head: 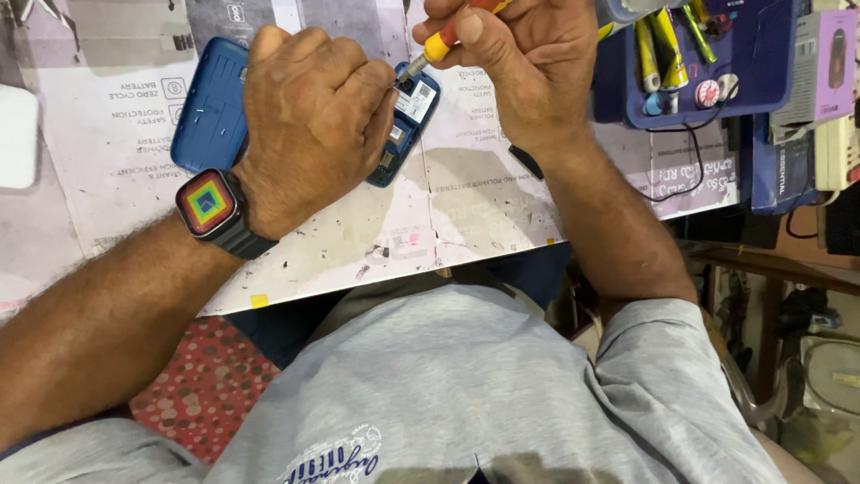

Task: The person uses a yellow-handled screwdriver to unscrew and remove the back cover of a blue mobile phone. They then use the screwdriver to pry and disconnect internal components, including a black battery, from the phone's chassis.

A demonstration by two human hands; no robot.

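Worktable (502, 215), covered with a scuffed, speckled paper sheet printed in upside-down text, fills the upper part of the head view; the person sits close to its near edge. Blue tool tray (761, 81) stands at the far right corner with yellow-handled tools and small round parts inside, and a black cable trails from it across the sheet. A white object sits at the far left edge, too cropped to identify.

Blue phone (219, 108), back cover off, lies flat on the sheet at upper centre. Its right end shows the open battery bay with a white label and small metal contacts.

Left hand (313, 116), with a smartwatch (208, 206) on the wrist, lies over the middle of the phone with fingers curled shut, pinning the body to the table.

Right hand (528, 63) is clamped around a screwdriver (434, 49) with a yellow and red handle. The shaft slants down-left; the tip sits at the upper right corner of the open bay, apparently on a screw, though the screw head itself is too small to confirm.

Judged step: working a case screw at that corner, phone still partly assembled. Next move calls for steady downward pressure along the shaft, small turns from the fingertips, and the left hand holding the phone still so the tip does not slip onto the contacts.
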